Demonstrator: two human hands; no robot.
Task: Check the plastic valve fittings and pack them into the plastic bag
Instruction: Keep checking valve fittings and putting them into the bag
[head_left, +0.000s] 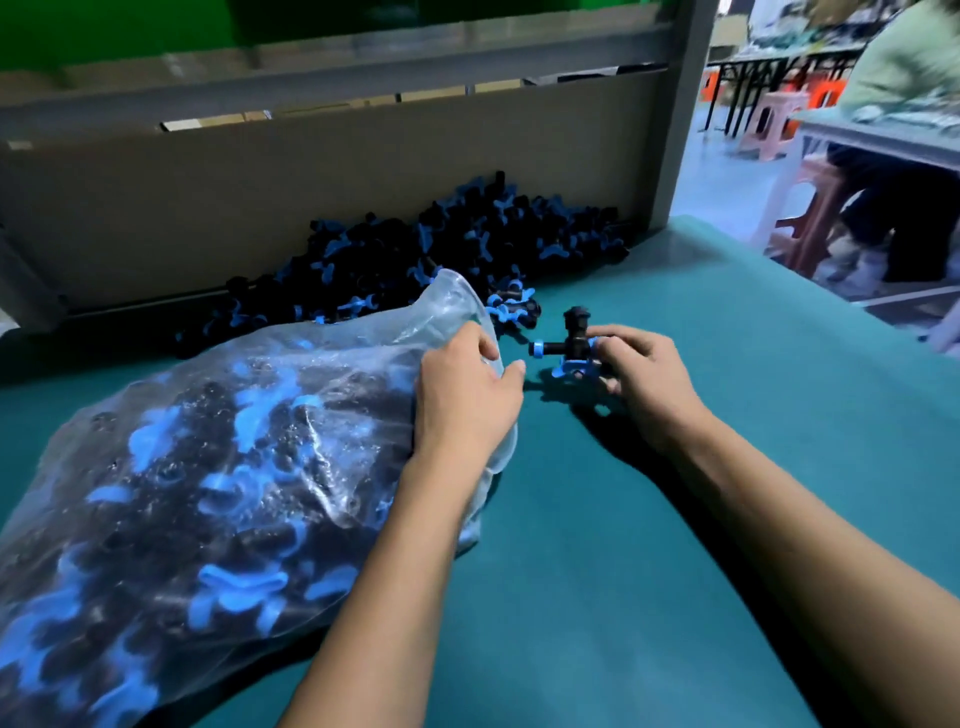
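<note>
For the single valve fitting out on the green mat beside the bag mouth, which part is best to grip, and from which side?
Probably grip the valve fitting by its short black body near the blue handle, coming from the right, as the right hand does now. Its blue-ringed stub points left toward the plastic bag, whose mouth the left hand holds, so a right-side grip leaves that end free to go in first.

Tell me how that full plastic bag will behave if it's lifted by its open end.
The plastic bag is thin film, so it would probably sag and stretch. Packed with valve fittings, it likely feels heavy. Where the left hand grips the mouth, fittings could spill if it tips.
</note>
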